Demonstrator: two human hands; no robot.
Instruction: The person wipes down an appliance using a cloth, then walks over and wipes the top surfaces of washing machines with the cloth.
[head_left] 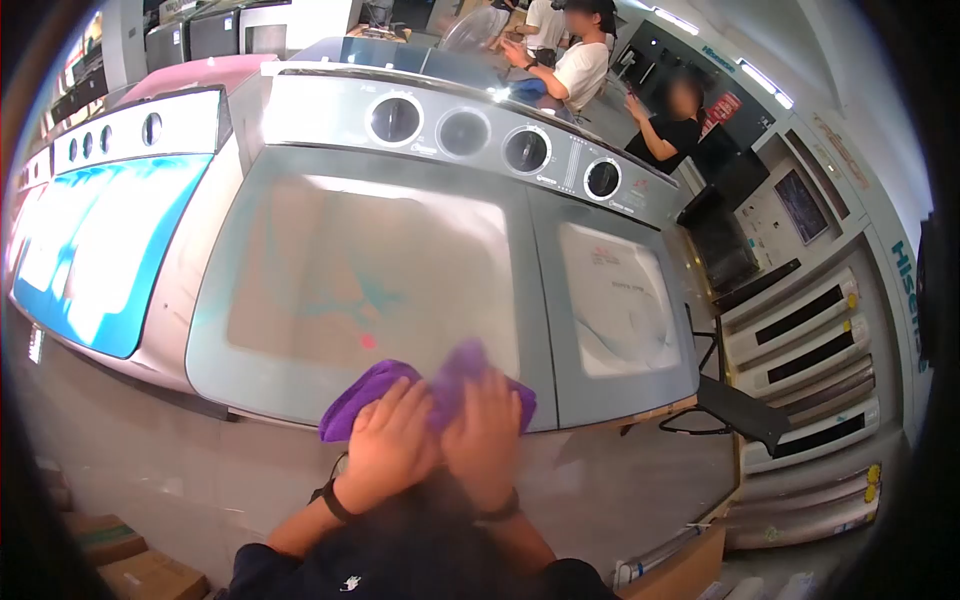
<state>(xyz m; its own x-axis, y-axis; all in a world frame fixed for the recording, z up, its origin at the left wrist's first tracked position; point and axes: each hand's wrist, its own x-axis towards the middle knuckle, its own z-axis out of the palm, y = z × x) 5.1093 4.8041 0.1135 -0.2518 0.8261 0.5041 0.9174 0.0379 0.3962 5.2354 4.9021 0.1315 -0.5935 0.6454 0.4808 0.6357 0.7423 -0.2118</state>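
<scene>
A purple cloth (360, 400) is bunched at the front edge of a twin-tub washing machine (225, 340). My left hand (395, 435) is closed on the cloth's left part. My right hand (483, 435) grips its right part close beside, slightly smeared by motion. Part of the cloth stands up blurred between the hands. Just beyond them lies the large, translucent washer lid (370, 260), with a pink spot (368, 342) and a blue-green pattern on it. The smaller spin-tub lid (620, 300) is to the right. Both lids are down.
Several knobs line the control panel (460, 130) at the back. Another washing machine (100, 240) stands at the left. People (585, 65) are behind the machine, one in black (665, 130) at the right. Air-conditioner units (810, 360) line the right wall; cardboard boxes (150, 575) lie lower left.
</scene>
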